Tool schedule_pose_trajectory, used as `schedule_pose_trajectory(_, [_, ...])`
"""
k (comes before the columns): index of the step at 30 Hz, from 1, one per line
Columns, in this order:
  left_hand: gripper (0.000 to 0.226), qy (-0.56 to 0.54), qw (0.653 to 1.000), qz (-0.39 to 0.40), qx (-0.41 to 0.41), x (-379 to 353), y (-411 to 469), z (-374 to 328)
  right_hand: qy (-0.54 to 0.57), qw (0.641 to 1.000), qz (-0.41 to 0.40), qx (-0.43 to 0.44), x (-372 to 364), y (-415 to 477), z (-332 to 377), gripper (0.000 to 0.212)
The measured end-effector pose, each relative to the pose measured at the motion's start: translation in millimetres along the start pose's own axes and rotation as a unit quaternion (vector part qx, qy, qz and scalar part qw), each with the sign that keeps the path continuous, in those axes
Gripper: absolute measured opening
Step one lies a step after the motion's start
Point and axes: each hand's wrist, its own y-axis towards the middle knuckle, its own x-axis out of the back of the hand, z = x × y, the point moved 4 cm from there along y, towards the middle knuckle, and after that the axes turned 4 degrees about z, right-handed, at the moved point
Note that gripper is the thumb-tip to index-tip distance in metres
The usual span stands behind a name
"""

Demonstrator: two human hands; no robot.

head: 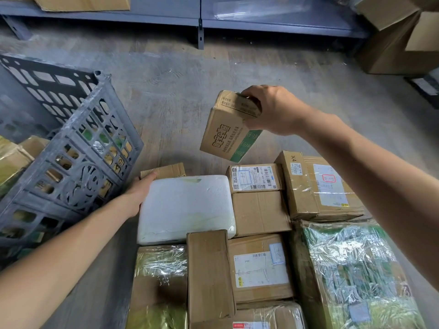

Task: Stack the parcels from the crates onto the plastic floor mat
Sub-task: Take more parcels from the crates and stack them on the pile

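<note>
My right hand grips a small brown printed carton from its top end and holds it tilted in the air above the far edge of the parcel stack. My left hand lies flat against the left side of a white foam parcel, fingertips touching a small flat cardboard parcel behind it. Around these lie several brown and film-wrapped parcels, such as a labelled box and a large green wrapped box. The floor mat under the stack is hidden.
A grey plastic crate stands tilted at the left with several parcels still inside. Grey metal shelving runs along the back. Large cardboard boxes sit at the far right. Bare wooden floor lies between crate and shelving.
</note>
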Motion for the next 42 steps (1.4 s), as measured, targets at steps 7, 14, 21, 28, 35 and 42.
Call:
schedule_pose_trajectory(7, [0.066, -0.005, 1.0, 0.004, -0.006, -3, -5, -4, 0.017, 1.0, -0.004, -0.008, -2, -3, -7, 0.06])
schedule_pose_trajectory(14, [0.066, -0.002, 1.0, -0.004, -0.009, -3, -6, -4, 0.03, 1.0, 0.0, -0.001, -6, -2, -5, 0.058])
schedule_pose_trajectory(21, [0.076, 0.043, 0.999, 0.003, -0.033, 6, 3, -13, 0.047, 0.999, 0.014, 0.02, -14, 1, 1, 0.057])
schedule_pose_trajectory(28, [0.073, 0.128, 0.987, 0.053, -0.085, 5, 7, -31, 0.051, 0.996, 0.047, 0.064, -32, 14, 36, 0.059])
schedule_pose_trajectory(35, [0.055, 0.159, 0.976, 0.112, -0.096, 11, 7, -36, 0.035, 0.994, 0.081, 0.061, -47, 23, 44, 0.06])
schedule_pose_trajectory(42, [0.045, 0.182, 0.968, 0.133, -0.106, 17, 10, -37, 0.02, 0.994, 0.092, 0.052, -45, 19, 35, 0.056])
